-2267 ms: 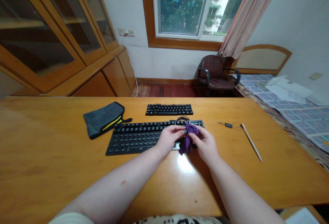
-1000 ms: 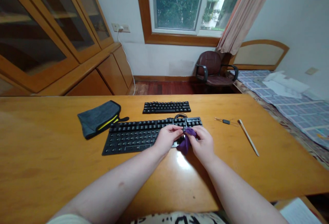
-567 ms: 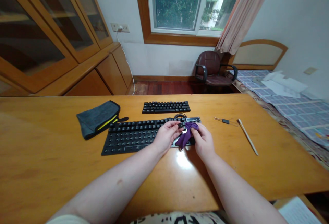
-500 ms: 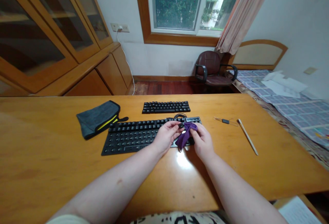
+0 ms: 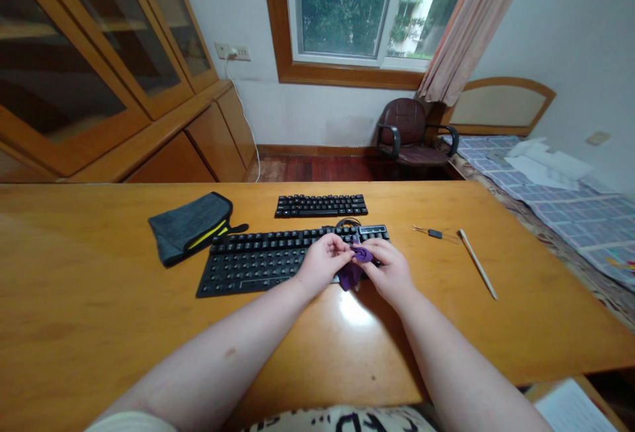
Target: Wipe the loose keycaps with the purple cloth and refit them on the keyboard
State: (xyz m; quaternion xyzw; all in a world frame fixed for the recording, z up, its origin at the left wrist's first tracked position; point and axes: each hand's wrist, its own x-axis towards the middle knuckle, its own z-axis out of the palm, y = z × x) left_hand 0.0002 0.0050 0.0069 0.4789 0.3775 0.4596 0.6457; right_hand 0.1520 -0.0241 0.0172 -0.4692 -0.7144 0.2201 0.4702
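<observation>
A bunched purple cloth (image 5: 351,274) is between my hands, above the right part of a large black keyboard (image 5: 258,266). Most of that keyboard's middle shows bare switches without caps, while the top row still carries its keycaps. My right hand (image 5: 391,270) is closed on the cloth, thumb and fingers pinching a fold of it. My left hand (image 5: 325,263) is closed in a pinch that meets the cloth's left side; whatever lies between its fingertips is hidden.
A block of black keycaps (image 5: 321,206) lies behind the keyboard. To the left is a folded grey cloth (image 5: 191,227) with a yellow lining. At right lie a keycap puller (image 5: 435,234) with wire loops and a white stick-like brush (image 5: 477,264).
My hands have drawn closer together, and the purple cloth is folded up between them. The small black keycap seen at my left fingertips is now hidden.
</observation>
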